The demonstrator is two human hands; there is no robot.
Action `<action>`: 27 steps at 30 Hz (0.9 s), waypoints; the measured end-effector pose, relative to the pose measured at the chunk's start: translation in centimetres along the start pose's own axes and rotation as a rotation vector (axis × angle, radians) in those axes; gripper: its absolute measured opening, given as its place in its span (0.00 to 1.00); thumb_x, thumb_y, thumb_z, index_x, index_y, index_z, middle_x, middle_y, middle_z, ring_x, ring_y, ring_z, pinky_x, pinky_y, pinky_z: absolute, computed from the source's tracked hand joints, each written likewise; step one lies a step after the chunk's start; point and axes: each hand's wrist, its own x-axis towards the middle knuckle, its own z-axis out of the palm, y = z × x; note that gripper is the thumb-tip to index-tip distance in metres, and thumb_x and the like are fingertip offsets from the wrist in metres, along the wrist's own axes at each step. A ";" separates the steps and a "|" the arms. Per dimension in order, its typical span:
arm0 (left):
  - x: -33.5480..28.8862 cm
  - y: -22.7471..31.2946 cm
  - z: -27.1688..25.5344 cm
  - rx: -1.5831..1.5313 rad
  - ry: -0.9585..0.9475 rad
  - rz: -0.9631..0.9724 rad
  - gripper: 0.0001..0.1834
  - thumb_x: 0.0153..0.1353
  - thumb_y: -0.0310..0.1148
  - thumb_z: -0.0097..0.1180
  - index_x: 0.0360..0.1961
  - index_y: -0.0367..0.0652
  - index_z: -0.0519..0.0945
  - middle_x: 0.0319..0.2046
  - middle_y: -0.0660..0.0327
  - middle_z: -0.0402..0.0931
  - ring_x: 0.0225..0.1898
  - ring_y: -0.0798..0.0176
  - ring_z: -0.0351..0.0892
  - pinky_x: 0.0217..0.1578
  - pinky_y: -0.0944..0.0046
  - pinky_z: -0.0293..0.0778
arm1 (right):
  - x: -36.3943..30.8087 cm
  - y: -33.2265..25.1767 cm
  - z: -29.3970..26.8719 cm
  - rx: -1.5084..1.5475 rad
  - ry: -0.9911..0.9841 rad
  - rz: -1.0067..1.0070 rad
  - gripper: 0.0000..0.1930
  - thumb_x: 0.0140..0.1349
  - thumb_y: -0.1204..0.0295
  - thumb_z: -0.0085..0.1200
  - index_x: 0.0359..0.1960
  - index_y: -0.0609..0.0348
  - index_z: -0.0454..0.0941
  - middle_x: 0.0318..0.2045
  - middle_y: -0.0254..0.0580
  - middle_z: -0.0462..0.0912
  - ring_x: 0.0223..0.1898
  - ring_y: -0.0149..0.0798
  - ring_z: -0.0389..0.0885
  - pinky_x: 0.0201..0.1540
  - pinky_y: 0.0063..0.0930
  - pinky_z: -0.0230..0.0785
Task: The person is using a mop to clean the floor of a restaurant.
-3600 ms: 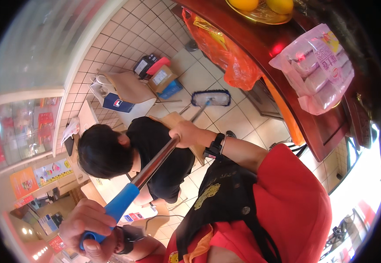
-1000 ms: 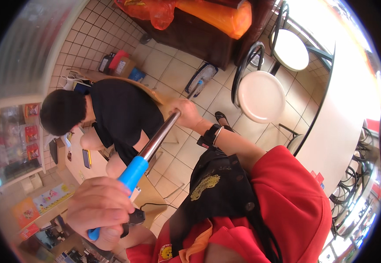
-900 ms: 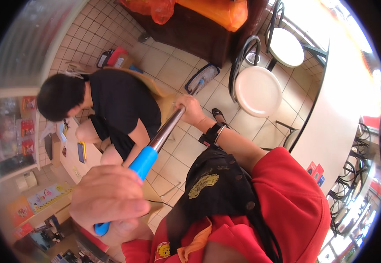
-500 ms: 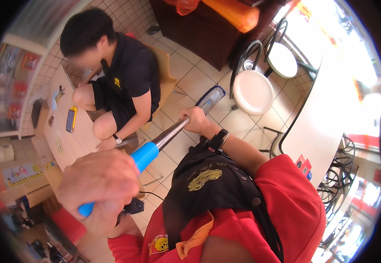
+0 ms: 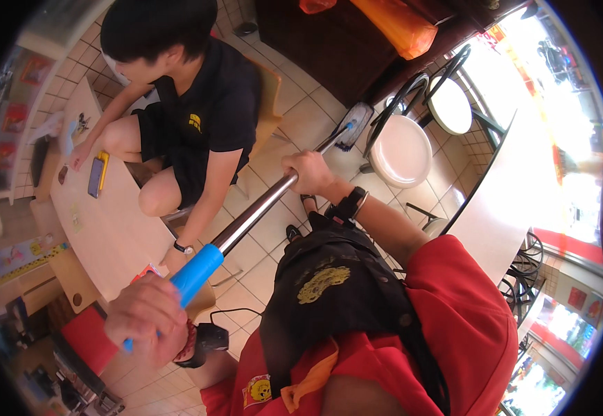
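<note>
A mop with a metal pole (image 5: 256, 211) slants across the view from lower left to upper right. My left hand (image 5: 147, 315), slightly blurred, is wrapped round the blue grip (image 5: 197, 275) near its end. Farther along, my right hand (image 5: 308, 172) closes round the bare metal. The flat mop head (image 5: 354, 126), grey with a dark fringe, rests on the tiled floor beside the dark cabinet's base and a round stool.
A seated person (image 5: 211, 104) in dark clothes leans at a pale table (image 5: 100, 229) on the left, a phone (image 5: 98, 175) on it. White round stools (image 5: 400, 152) stand ahead right, near a dark cabinet (image 5: 308, 48). Another pale table (image 5: 485, 229) lies right.
The mop head has moved farther away, toward the cabinet. My left hand has shifted slightly lower in view. The seated person's far hand now reaches onto the table.
</note>
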 end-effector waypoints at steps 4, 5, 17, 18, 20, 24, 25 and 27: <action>-1.9 -4.7 3.7 0.033 0.325 -0.074 0.06 0.67 0.27 0.42 0.36 0.40 0.73 0.13 0.65 0.64 0.18 0.65 0.67 0.34 0.55 0.70 | 0.9 5.2 1.3 -0.133 -0.147 -0.017 0.07 0.39 0.71 0.59 0.21 0.52 0.73 0.20 0.43 0.79 0.28 0.54 0.79 0.33 0.44 0.70; -2.0 -6.2 4.6 0.021 0.332 -0.131 0.07 0.66 0.26 0.41 0.38 0.38 0.73 0.14 0.65 0.65 0.19 0.65 0.68 0.35 0.55 0.70 | 0.6 6.9 1.8 -0.146 -0.166 0.052 0.07 0.40 0.71 0.59 0.20 0.52 0.72 0.20 0.44 0.78 0.28 0.54 0.78 0.35 0.44 0.70; 4.5 -3.4 5.2 -0.004 0.206 -0.162 0.08 0.69 0.29 0.39 0.42 0.37 0.70 0.15 0.67 0.63 0.18 0.69 0.63 0.30 0.58 0.65 | 0.8 3.8 -1.7 0.055 -0.226 -0.019 0.06 0.41 0.71 0.58 0.19 0.53 0.72 0.18 0.44 0.76 0.25 0.55 0.77 0.27 0.43 0.68; 5.1 -2.9 4.6 -0.003 0.205 -0.161 0.08 0.69 0.29 0.39 0.42 0.37 0.70 0.15 0.67 0.63 0.18 0.69 0.63 0.30 0.58 0.65 | 0.7 2.8 -2.1 0.055 -0.225 -0.020 0.06 0.41 0.71 0.58 0.19 0.53 0.72 0.18 0.44 0.76 0.25 0.55 0.77 0.27 0.43 0.68; 5.9 -1.8 3.7 -0.030 0.105 -0.035 0.08 0.69 0.31 0.47 0.46 0.40 0.71 0.13 0.68 0.67 0.16 0.66 0.68 0.28 0.60 0.69 | 0.6 1.1 -2.7 0.042 -0.233 0.062 0.05 0.42 0.70 0.57 0.19 0.52 0.74 0.19 0.44 0.78 0.27 0.55 0.78 0.29 0.45 0.69; 6.5 -0.6 3.4 -0.077 0.157 -0.034 0.05 0.67 0.31 0.49 0.41 0.42 0.74 0.14 0.68 0.71 0.16 0.65 0.71 0.26 0.61 0.72 | 0.9 0.2 -4.3 0.026 -0.194 0.069 0.06 0.41 0.71 0.58 0.20 0.52 0.73 0.18 0.44 0.78 0.26 0.55 0.78 0.29 0.46 0.70; 6.6 -0.7 3.2 -0.074 0.020 -0.042 0.05 0.68 0.31 0.47 0.41 0.43 0.73 0.14 0.68 0.70 0.17 0.67 0.70 0.28 0.62 0.69 | 0.8 0.6 -4.3 0.028 -0.190 0.072 0.06 0.41 0.71 0.58 0.20 0.52 0.73 0.18 0.44 0.78 0.26 0.55 0.78 0.29 0.46 0.70; 7.0 -0.9 3.5 -0.067 -0.123 -0.054 0.05 0.68 0.32 0.45 0.40 0.44 0.72 0.14 0.69 0.69 0.17 0.69 0.68 0.29 0.63 0.66 | 0.6 2.2 -4.1 0.061 -0.065 0.084 0.08 0.41 0.71 0.61 0.22 0.52 0.73 0.21 0.44 0.79 0.28 0.54 0.79 0.31 0.45 0.70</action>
